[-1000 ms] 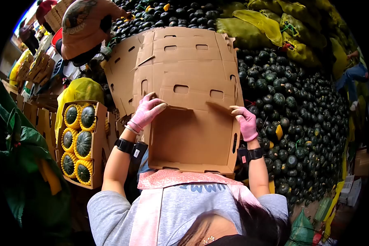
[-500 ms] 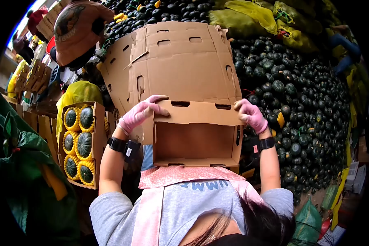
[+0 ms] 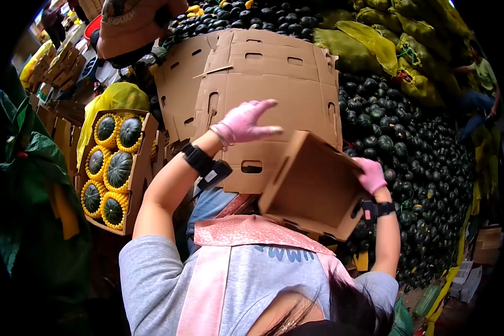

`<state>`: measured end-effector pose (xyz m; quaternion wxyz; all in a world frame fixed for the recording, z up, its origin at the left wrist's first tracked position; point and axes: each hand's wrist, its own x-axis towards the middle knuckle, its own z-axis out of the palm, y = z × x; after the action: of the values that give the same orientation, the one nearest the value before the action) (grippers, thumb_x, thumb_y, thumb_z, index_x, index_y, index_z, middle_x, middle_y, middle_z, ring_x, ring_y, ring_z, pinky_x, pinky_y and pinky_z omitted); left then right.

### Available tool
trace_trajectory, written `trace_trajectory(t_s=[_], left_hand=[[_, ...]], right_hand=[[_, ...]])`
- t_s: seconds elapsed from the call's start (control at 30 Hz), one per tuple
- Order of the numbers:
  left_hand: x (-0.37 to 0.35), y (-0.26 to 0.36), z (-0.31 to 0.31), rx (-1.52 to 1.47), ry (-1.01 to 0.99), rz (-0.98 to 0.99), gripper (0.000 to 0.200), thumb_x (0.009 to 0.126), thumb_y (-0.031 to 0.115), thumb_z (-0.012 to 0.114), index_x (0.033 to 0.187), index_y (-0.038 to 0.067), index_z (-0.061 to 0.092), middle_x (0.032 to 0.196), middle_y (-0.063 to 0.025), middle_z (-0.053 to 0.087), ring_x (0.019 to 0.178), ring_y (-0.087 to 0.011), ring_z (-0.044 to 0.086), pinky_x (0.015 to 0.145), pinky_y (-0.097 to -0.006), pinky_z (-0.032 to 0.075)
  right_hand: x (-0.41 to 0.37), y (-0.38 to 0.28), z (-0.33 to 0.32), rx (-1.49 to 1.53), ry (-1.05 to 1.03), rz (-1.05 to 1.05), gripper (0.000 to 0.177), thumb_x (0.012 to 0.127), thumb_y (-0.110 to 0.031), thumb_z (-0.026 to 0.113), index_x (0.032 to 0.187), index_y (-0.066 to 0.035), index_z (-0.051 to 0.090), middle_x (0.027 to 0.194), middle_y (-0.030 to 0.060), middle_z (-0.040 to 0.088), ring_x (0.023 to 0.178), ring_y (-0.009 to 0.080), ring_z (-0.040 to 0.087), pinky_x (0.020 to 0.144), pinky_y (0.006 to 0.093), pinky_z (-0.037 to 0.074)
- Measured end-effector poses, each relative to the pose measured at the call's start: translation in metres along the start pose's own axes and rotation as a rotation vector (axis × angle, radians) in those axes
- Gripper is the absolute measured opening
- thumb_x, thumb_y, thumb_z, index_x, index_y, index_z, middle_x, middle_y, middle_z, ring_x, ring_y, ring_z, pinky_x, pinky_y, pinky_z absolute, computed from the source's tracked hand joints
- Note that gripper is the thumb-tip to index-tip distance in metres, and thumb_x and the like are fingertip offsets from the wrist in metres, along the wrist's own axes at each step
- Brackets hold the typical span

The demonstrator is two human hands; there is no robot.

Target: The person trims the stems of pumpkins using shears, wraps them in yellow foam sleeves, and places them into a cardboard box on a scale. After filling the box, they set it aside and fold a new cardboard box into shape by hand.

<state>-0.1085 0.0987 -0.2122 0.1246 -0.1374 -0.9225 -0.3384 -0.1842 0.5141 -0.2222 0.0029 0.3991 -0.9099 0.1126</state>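
A folded cardboard box (image 3: 319, 187) tilts in front of my body, its hollow side facing me. My right hand (image 3: 371, 175), in a pink glove, grips the box by its right side. Away from the box, my left hand (image 3: 249, 121), also gloved in pink, hangs over flat cardboard sheets (image 3: 274, 84) with thumb and fingers apart and nothing between them. The sheets lie in a stack with cut-out handle slots.
To the left stands a box of squashes (image 3: 135, 193) in yellow foam nets. A large heap of dark green squashes (image 3: 414, 168) spreads on the right, below yellow mesh sacks (image 3: 369, 47). Another person (image 3: 131, 31) is at the upper left, and one more (image 3: 481, 84) at the far right.
My left hand has let go of the box and risen above the sheets. My right hand has moved the box rightward and tilted it.
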Motion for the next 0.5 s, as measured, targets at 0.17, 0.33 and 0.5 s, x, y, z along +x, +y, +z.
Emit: trace_trajectory(t_s=[0.17,0.33,0.5], left_hand=[[-0.058,-0.052,-0.026,0.571,0.202,-0.541,0.047,0.079,0.034,0.067,0.115,0.007,0.054,0.109,-0.0173,0.057,0.095,-0.0340,0.057,0.083,-0.0427,0.047],[-0.095,-0.099,-0.034,0.200,0.165,-0.656,0.021,0.074,0.019,0.067,0.086,0.003,0.061,0.083,-0.0206,0.063,0.083,-0.0349,0.062,0.076,-0.0397,0.051],[-0.092,-0.118,-0.045,0.675,0.419,-0.904,0.031,0.076,0.016,0.066,0.101,0.001,0.056,0.091,-0.0195,0.062,0.082,-0.0377,0.062,0.077,-0.0453,0.052]], right_hand=[[-0.191,0.063,-0.034,0.129,-0.460,0.763,0.040,0.065,-0.013,0.071,0.104,-0.010,0.066,0.099,0.0153,0.066,0.093,0.0280,0.064,0.082,0.0349,0.050],[-0.172,0.051,-0.032,0.125,-0.693,0.807,0.066,0.065,-0.023,0.077,0.124,-0.005,0.054,0.120,0.0152,0.059,0.108,0.0275,0.058,0.094,0.0342,0.045],[-0.004,0.012,0.013,0.275,0.103,0.660,0.047,0.085,-0.031,0.061,0.122,-0.004,0.053,0.096,0.0179,0.066,0.091,0.0290,0.064,0.081,0.0358,0.049]])
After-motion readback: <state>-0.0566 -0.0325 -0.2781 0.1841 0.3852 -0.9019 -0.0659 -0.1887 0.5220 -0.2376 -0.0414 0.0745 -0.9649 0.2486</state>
